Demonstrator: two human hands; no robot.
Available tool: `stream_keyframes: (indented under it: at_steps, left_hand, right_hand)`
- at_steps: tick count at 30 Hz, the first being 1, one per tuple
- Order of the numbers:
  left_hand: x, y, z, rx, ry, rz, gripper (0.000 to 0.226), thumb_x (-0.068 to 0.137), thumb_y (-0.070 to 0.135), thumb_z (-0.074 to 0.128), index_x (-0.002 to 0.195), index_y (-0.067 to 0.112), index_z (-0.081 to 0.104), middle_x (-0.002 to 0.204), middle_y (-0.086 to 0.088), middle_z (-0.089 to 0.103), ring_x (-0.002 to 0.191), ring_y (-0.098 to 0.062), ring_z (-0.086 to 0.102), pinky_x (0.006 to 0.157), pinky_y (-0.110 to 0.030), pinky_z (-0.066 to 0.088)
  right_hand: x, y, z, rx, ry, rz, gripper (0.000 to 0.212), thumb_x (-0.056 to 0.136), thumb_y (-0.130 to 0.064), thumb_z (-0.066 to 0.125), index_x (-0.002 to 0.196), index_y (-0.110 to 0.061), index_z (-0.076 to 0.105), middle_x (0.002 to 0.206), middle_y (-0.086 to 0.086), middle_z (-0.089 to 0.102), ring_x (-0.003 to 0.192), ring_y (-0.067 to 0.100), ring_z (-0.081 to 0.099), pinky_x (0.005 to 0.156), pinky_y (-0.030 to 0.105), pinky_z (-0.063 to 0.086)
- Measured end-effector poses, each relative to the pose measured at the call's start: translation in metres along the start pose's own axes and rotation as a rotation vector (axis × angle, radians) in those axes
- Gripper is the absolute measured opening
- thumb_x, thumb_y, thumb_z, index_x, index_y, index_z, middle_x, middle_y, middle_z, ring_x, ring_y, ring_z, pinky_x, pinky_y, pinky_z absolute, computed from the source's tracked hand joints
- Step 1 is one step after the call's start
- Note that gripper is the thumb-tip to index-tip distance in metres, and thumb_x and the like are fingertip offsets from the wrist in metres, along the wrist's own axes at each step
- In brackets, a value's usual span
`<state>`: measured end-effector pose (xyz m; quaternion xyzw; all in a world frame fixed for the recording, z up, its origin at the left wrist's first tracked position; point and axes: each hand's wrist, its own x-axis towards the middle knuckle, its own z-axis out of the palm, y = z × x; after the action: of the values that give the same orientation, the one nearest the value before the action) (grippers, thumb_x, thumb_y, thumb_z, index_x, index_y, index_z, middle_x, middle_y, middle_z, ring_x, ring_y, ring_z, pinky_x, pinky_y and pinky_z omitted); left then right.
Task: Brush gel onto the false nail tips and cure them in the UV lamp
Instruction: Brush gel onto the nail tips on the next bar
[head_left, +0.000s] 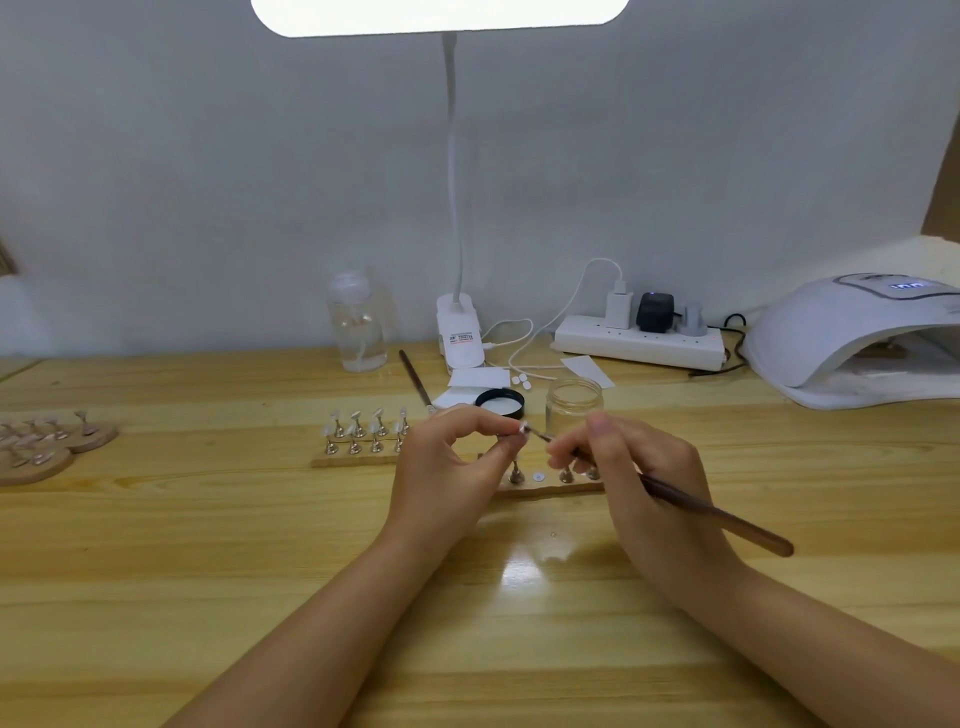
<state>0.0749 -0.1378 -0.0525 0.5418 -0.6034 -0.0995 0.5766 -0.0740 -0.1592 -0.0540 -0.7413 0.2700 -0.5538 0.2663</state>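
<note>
My left hand (451, 467) pinches a small metal stand with a false nail tip (521, 429) on top, lifted above the table. My right hand (644, 478) grips a dark brown brush (722, 515); its bristle end touches that nail tip. Under my hands lies a wooden strip (545, 487) with a few metal stands on it. Behind and to the left, another wooden strip (353, 459) carries several stands with nail tips (363, 426). An open clear gel jar (573, 402) stands just past my hands. The white UV lamp (852, 338) sits at the far right.
The jar's black lid (500, 401) lies left of the jar, near a second brush (414, 378). A clear bottle (358, 322), a desk lamp base (460, 332) and a power strip (639, 340) line the wall. Round wooden stands (47, 441) sit at the left edge.
</note>
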Motion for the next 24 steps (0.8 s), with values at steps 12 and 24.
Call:
stream_keyframes:
  at_steps: [12, 24]
  left_hand:
    - [-0.0004, -0.0010, 0.0000, -0.035, 0.003, 0.089, 0.022, 0.074, 0.006, 0.072, 0.081, 0.026, 0.071, 0.082, 0.018, 0.067, 0.085, 0.003, 0.062, 0.080, -0.015, 0.046]
    - [0.0004, -0.0010, 0.0012, -0.013, -0.001, 0.067, 0.020, 0.075, 0.010, 0.070, 0.090, 0.024, 0.071, 0.080, 0.017, 0.066, 0.087, -0.011, 0.062, 0.089, -0.050, 0.043]
  right_hand:
    - [0.0016, -0.0020, -0.0023, -0.048, 0.021, -0.031, 0.031, 0.088, -0.038, 0.035, 0.079, -0.029, 0.064, 0.078, -0.013, 0.065, 0.079, 0.000, 0.060, 0.068, 0.012, 0.044]
    - [0.0016, -0.0003, -0.0011, -0.035, 0.008, -0.053, 0.038, 0.090, -0.036, 0.032, 0.080, -0.021, 0.066, 0.078, -0.011, 0.065, 0.079, 0.000, 0.060, 0.069, 0.011, 0.043]
